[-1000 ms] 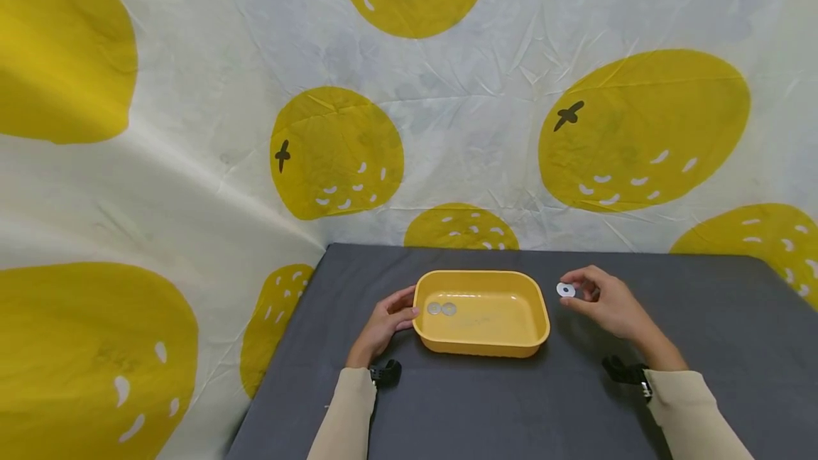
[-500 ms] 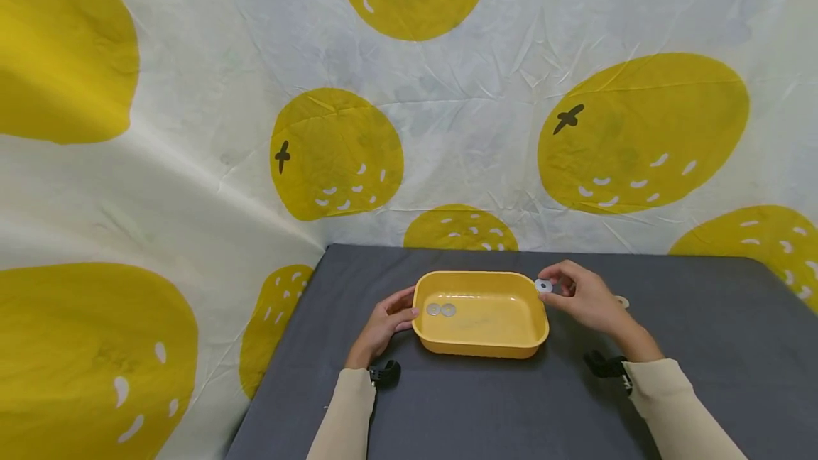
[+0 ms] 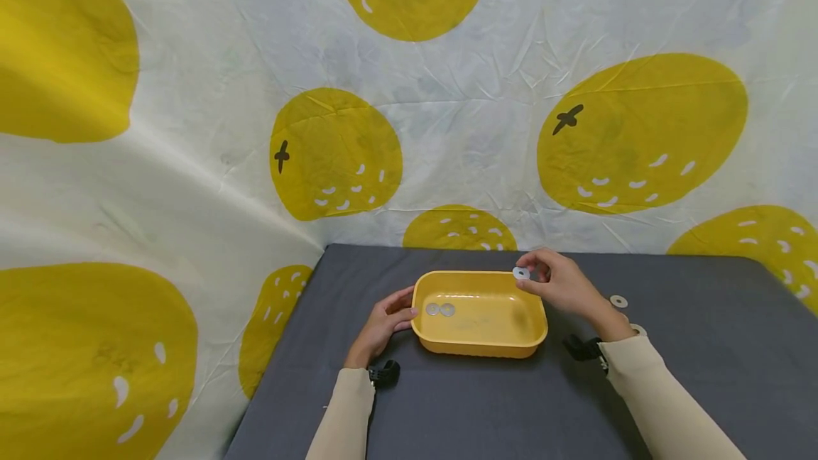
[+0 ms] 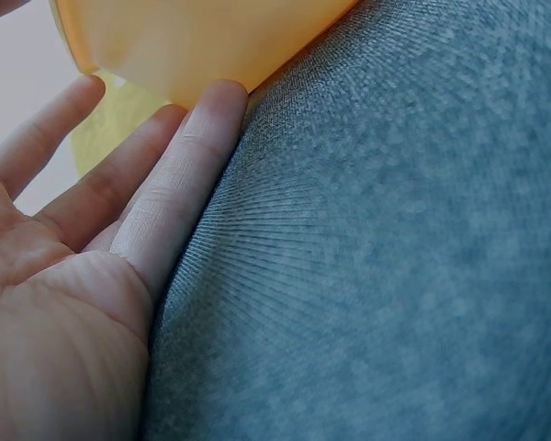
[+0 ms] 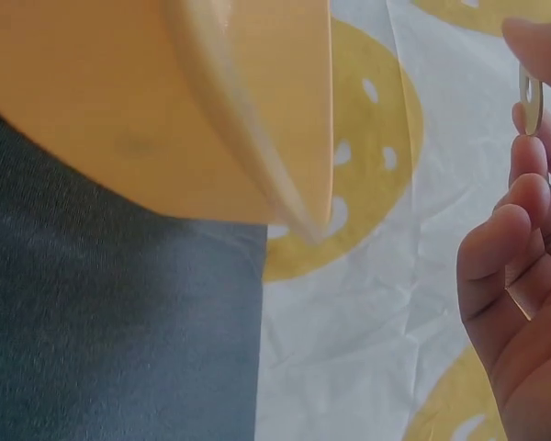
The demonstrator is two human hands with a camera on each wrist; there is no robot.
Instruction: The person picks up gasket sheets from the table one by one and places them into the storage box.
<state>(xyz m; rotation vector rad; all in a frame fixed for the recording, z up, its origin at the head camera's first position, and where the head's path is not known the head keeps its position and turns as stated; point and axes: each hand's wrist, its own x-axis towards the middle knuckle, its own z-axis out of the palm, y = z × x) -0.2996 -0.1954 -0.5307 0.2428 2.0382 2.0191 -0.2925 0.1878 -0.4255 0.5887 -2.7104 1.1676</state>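
Observation:
A yellow rectangular tray (image 3: 482, 350) sits on the dark grey cloth. My left hand (image 3: 382, 324) rests against its left end, and the left wrist view shows extended fingers touching the outer wall. Inside, near that end, lie two flat metal washers (image 3: 447, 309) side by side. My right hand (image 3: 562, 286) pinches another washer (image 3: 520, 273) between thumb and fingers, just above the tray's back right rim. In the right wrist view this washer (image 5: 533, 106) appears edge-on, apart from the tray (image 5: 92, 119).
Right of the tray, a washer (image 3: 618, 301) lies on the cloth, and another ring-shaped washer (image 3: 637, 330) is partly hidden by my right wrist. A fruit-patterned curtain (image 3: 473, 148) hangs behind the table (image 3: 486, 410) and along its left.
My right hand has carried its washer leftward, from right of the tray to over the back right rim. Washers on the cloth behind it have come into view. My left hand stays put.

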